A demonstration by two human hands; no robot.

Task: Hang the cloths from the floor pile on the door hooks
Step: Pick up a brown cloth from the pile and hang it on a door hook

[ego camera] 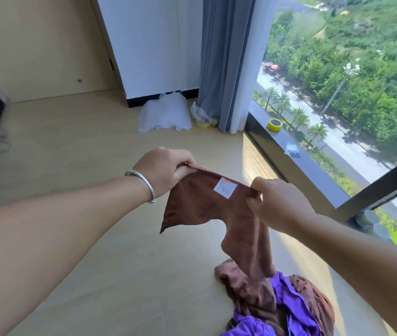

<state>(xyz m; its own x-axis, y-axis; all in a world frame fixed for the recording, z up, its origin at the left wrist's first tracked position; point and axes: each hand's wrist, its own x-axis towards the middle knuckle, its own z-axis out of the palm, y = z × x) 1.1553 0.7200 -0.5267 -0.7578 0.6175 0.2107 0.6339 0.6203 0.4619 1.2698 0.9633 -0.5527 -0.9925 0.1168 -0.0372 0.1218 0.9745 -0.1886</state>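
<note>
While both hands pinch it, left hand (pixel 166 169) and right hand (pixel 278 202), the soft brown microfibre cloth (pixel 217 209) stretches sideways between them, tail trailing down onto the brown-and-purple floor pile (pixel 277 304) below the right one.

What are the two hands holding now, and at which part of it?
Both hold one brown cloth along its top edge: the left hand grips one upper corner, the right hand the other. Its lower end hangs down to the floor pile.
</note>
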